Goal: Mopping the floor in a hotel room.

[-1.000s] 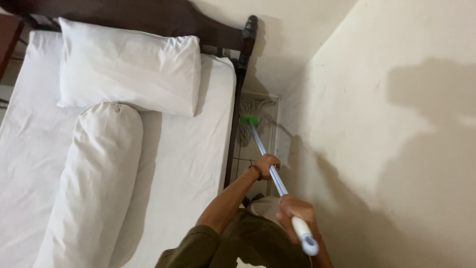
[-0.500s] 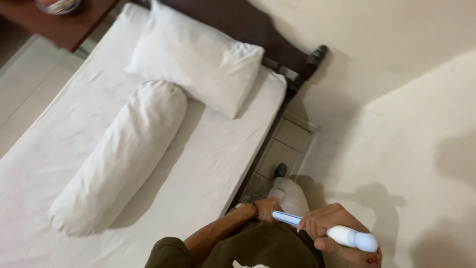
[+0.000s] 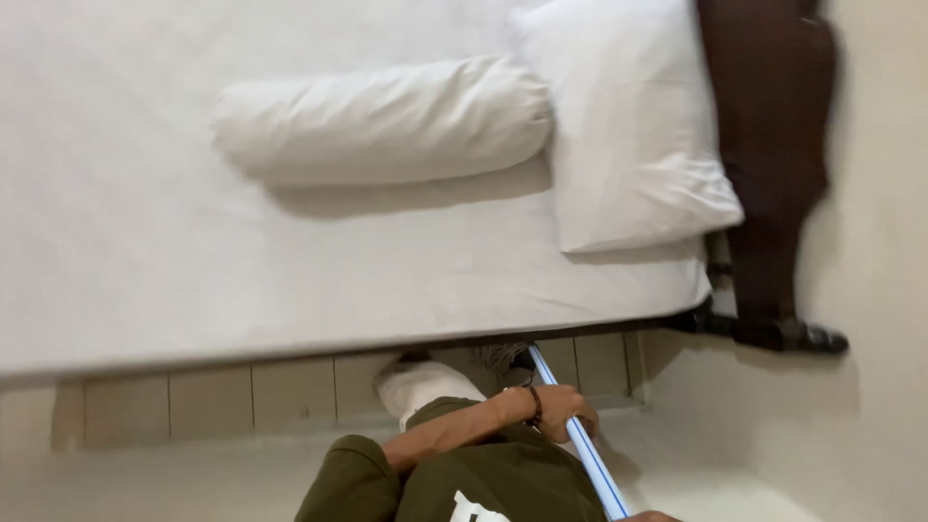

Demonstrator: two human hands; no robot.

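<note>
Hands on pole | my left hand (image 3: pixel 559 411) grips the long blue-and-white mop pole (image 3: pixel 578 440), my right hand (image 3: pixel 650 516) barely visible, grasp unclear | view has swung; pole now slants under the white-sheeted bed (image 3: pixel 290 280).

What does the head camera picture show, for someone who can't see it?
A person's left hand grips a blue pole beside a bed with a white sheet. A long bolster and a pillow lie on it.
</note>
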